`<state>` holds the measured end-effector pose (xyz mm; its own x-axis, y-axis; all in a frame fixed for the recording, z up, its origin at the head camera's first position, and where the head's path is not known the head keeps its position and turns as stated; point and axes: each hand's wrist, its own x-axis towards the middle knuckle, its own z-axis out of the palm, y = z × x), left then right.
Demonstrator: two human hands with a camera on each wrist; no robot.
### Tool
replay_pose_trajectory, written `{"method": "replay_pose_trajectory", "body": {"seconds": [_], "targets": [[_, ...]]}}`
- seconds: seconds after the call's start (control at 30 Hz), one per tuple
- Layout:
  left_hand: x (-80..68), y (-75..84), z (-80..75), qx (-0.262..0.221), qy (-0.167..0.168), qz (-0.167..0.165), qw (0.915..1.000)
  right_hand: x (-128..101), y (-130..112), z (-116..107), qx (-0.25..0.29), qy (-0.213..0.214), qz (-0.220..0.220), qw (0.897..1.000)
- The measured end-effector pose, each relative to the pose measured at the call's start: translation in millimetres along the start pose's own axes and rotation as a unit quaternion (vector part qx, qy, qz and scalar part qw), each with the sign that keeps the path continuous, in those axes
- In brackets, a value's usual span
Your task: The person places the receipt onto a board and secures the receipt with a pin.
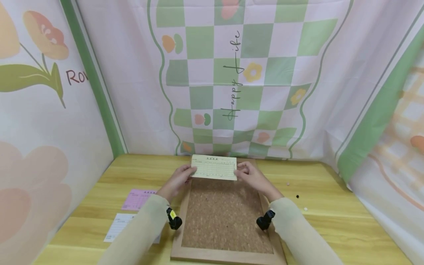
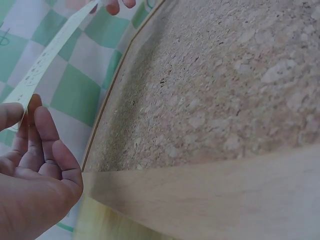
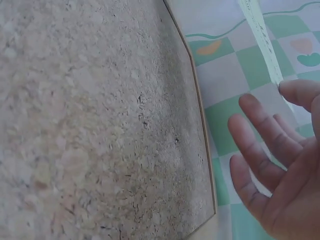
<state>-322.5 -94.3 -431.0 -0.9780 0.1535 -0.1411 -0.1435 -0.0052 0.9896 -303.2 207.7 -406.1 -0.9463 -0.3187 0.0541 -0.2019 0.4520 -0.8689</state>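
Observation:
A pale yellow printed form slip [image 1: 214, 168] is held up above the far end of a wood-framed corkboard [image 1: 226, 221]. My left hand [image 1: 179, 178] pinches its left edge, thumb in front and fingers behind, as the left wrist view also shows on the slip [image 2: 47, 55]. At the right edge, my right hand [image 1: 253, 178] grips the slip by the thumb. In the right wrist view several fingers of that hand [image 3: 285, 165] are spread away from the slip [image 3: 265, 42], seen nearly edge-on.
On the table [image 1: 109, 187] to the left lie a pink form slip [image 1: 137, 199] and a white form slip [image 1: 118, 225], partly behind my left sleeve. Small pink [image 1: 288, 184], black [image 1: 297, 196] and white [image 1: 306, 209] pieces lie to the right. A patterned curtain [image 1: 225, 92] hangs behind.

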Motion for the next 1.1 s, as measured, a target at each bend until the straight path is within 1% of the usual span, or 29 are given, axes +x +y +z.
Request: {"method": "replay_pose_trajectory", "body": {"seconds": [0.13,0.37,0.6,0.7,0.9,1.1], "targets": [[1.1,-0.3,2.4,-0.004,0.001,-0.001,1.0000,2,0,0,0.000,0.000,0.010,1.000],[0.3,-2.1,5.2,0.006,-0.001,0.008,0.9999,3,5,1,0.014,-0.006,0.004,1.000],[1.5,-2.2,5.3,0.019,-0.002,0.007,0.9998,2,6,-2,0.008,-0.001,0.025,1.000],[2.8,-1.1,5.6,0.034,0.000,0.009,0.9994,2,5,-4,0.001,0.001,0.039,0.999],[5.4,1.6,6.9,0.089,0.014,0.016,0.9958,1,5,-8,-0.007,0.006,0.060,0.998],[5.5,1.2,8.7,0.121,0.018,0.023,0.9922,0,8,-10,-0.016,0.017,0.072,0.997]]}}
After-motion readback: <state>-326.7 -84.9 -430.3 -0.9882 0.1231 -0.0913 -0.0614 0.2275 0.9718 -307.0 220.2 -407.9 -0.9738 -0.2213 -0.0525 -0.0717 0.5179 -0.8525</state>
